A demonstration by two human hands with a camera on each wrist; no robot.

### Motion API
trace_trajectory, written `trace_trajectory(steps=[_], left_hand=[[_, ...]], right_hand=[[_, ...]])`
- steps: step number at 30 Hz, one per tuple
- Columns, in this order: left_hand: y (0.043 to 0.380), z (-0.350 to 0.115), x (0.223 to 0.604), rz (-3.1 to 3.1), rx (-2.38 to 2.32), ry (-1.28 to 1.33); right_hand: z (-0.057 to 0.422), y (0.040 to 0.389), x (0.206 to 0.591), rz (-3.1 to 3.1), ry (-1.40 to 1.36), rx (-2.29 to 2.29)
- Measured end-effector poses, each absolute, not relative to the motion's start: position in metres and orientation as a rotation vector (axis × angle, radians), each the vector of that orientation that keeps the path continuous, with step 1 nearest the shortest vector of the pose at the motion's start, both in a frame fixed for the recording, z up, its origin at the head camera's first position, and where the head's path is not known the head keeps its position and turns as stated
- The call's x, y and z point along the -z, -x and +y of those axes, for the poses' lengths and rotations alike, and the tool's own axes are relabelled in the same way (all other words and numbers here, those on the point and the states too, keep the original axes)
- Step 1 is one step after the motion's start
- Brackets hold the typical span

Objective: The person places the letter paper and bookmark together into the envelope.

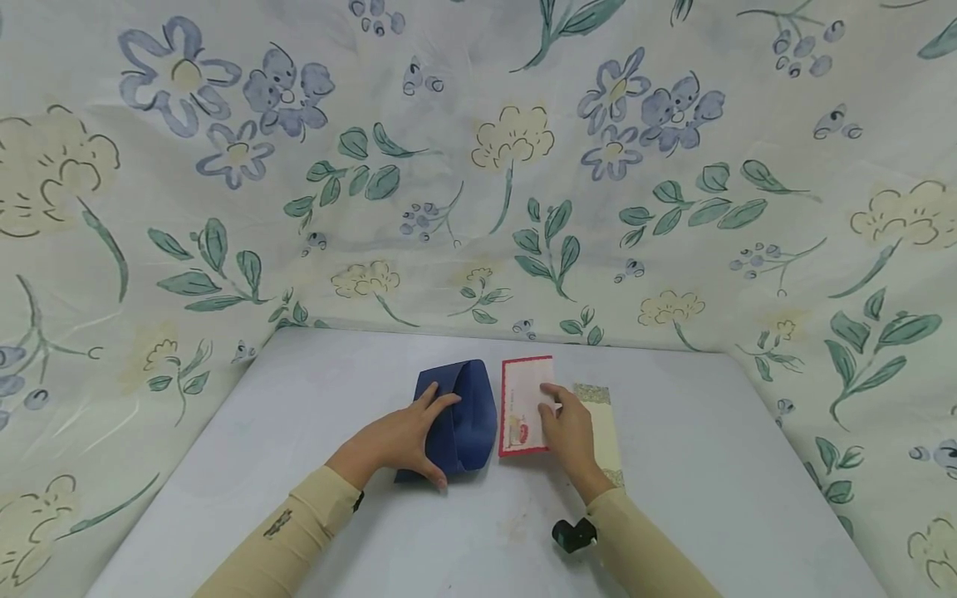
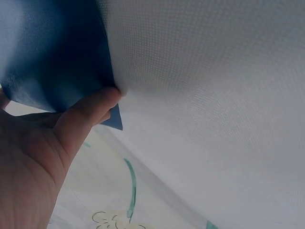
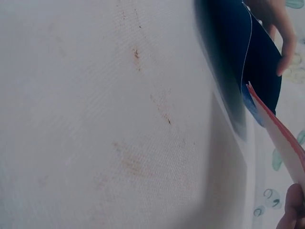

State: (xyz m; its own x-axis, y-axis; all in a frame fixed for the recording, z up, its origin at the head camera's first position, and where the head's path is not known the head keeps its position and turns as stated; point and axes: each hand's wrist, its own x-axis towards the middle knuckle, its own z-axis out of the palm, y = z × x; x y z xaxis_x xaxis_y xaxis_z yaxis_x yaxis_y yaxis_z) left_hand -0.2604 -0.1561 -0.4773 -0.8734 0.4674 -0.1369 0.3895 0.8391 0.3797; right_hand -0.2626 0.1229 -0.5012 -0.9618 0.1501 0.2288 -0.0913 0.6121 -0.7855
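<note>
A dark blue envelope point(image 1: 475, 419) is held by my left hand point(image 1: 404, 436), fingers spread over its left part and thumb at the near edge. Its flap stands open toward the right. The left wrist view shows the thumb against the edge of the blue envelope point(image 2: 52, 52). My right hand point(image 1: 571, 432) pinches a white card with a red border point(image 1: 523, 403) by its right side, just right of the envelope. In the right wrist view, a corner of the red-edged card point(image 3: 279, 136) appears close to the envelope's opening point(image 3: 259, 71); whether they touch, I cannot tell.
A cream card with green patterned ends point(image 1: 607, 428) lies on the white table point(image 1: 710, 482), partly behind my right hand and forearm. Brownish marks point(image 3: 133, 162) spot the tabletop. A floral-patterned cloth point(image 1: 449, 183) borders the table at the back and sides.
</note>
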Motion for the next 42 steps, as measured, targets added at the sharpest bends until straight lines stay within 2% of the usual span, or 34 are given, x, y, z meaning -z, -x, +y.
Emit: trace_trajectory(steps=[42], left_hand=[[0.262, -0.157, 0.478, 2.802, -0.499, -0.651]], right_hand=[[0.095, 0.264, 0.5, -2.568, -0.022, -1.35]])
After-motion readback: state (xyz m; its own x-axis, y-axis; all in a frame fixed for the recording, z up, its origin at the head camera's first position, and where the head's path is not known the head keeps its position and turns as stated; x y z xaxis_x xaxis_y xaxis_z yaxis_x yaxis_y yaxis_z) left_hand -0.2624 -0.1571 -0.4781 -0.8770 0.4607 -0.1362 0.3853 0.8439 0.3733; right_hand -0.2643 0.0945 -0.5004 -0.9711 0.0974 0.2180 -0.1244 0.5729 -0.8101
